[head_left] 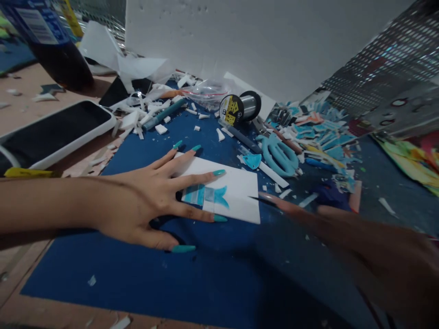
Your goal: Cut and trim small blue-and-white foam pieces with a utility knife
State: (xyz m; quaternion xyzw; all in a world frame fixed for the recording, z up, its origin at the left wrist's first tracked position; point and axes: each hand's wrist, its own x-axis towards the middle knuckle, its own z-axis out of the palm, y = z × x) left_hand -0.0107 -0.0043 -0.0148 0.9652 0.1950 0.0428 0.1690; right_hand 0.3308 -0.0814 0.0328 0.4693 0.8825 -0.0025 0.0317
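Observation:
My left hand [147, 198] lies flat with fingers spread, pressing on a white board [240, 187]. On that board, between my fingers, is a blue fish-tail shape [219, 196], with pale and blue banded pieces [194, 195] beside it, partly under my hand. My right hand [343, 233], blurred and in shadow, is closed at the board's right edge. A thin, dark, pointed blade [259, 199] sticks out from its fingertips over the board; its handle is hidden. Just beyond the board lies a small blue fish-head-like piece [252, 161].
A blue mat [144, 278] covers the work surface. Blue scissors [279, 155], a wire spool [240, 107], a pen [164, 114] and white scraps [161, 129] lie behind. Blue offcuts [325, 137] pile up at right. A phone [58, 132] and dark bottle [58, 55] are at left.

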